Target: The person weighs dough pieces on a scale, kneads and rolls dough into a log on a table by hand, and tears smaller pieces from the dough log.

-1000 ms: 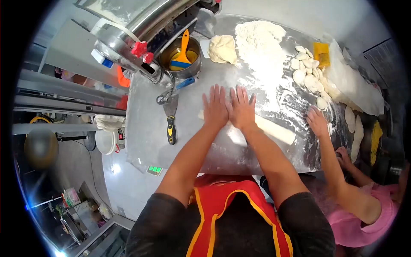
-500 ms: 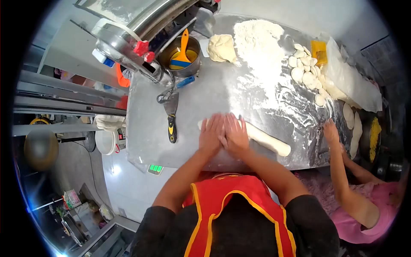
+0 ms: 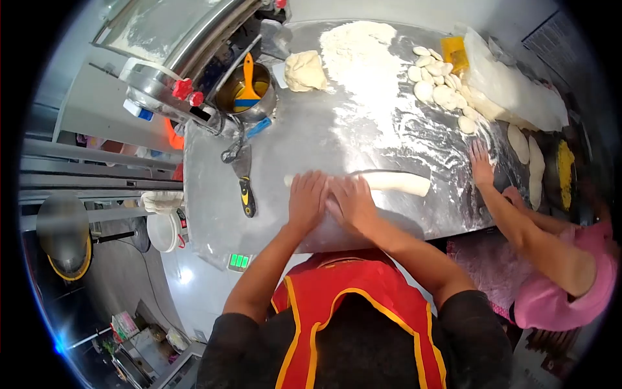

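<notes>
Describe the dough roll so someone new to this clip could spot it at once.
Find the metal table in front of the red apron. Toward its near edge, the left hand and right hand lie over the dough roll. Unlike the rounded dough lump and small pale discs beyond, it is one long log.

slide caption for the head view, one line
Left hand and right hand, side by side, on a long dough roll atop a floury table.

Red apron (image 3: 340, 279), yellow piping (image 3: 313, 350); dark shirt (image 3: 363, 347), probably black, short sleeves (image 3: 478, 330), lower folds dim.
</notes>
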Motion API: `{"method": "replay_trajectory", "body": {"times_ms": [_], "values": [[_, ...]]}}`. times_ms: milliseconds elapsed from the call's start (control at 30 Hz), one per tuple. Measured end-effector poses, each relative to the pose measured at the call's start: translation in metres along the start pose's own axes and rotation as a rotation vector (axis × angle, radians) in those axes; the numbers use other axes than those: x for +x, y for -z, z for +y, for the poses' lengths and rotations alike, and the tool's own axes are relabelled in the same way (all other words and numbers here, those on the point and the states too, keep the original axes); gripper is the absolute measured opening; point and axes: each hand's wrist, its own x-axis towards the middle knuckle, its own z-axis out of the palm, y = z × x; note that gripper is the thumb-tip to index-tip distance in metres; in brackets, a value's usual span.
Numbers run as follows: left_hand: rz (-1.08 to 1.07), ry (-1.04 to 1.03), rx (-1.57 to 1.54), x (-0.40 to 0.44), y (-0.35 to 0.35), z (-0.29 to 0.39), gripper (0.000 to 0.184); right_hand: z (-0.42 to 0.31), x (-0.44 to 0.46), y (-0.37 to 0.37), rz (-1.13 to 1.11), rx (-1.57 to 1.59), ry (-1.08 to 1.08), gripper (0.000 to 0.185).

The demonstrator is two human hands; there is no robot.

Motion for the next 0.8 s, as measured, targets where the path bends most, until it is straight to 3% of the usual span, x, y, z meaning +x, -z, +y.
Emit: {"method": "replay_trajectory", "body": {"times_ms": [100,200,233,367,467,567,633,700,800], "values": [[0.041,-0.018,-0.013,-0.034,-0.013,0.030,0.051,0.005,-0.048,0.007,0.027,-0.156,-0.033,0.057],[-0.011,0.033,0.082,-0.027,-0.028,0.052,0.057,0.038,-0.063,-0.009,0.207,-0.121,0.105,0.058],[-0.028,0.046,0.125,-0.013,-0.032,0.047,0.058,0.043,-0.054,-0.016,0.107,-0.166,0.021,0.060],[-0.039,0.147,0.247,0.063,-0.032,0.037,0.059,0.074,0.011,-0.002,0.220,-0.218,-0.099,0.059],[0.036,0.117,0.248,0.105,-0.033,0.024,0.056,0.094,0.037,0.016,0.337,-0.287,-0.218,0.059],[-0.075,0.006,0.244,0.087,-0.027,0.028,0.054,0.104,0.009,0.028,0.432,-0.327,-0.293,0.060],[-0.249,-0.005,0.126,0.051,-0.011,0.037,0.055,0.101,-0.037,0.049,0.223,-0.170,-0.320,0.060],[-0.177,-0.085,0.174,0.002,-0.014,0.041,0.055,0.096,-0.093,0.041,0.260,-0.149,-0.167,0.061],[-0.155,-0.130,0.194,-0.039,-0.012,0.049,0.056,0.095,-0.138,0.043,0.029,-0.294,-0.102,0.061]]}}
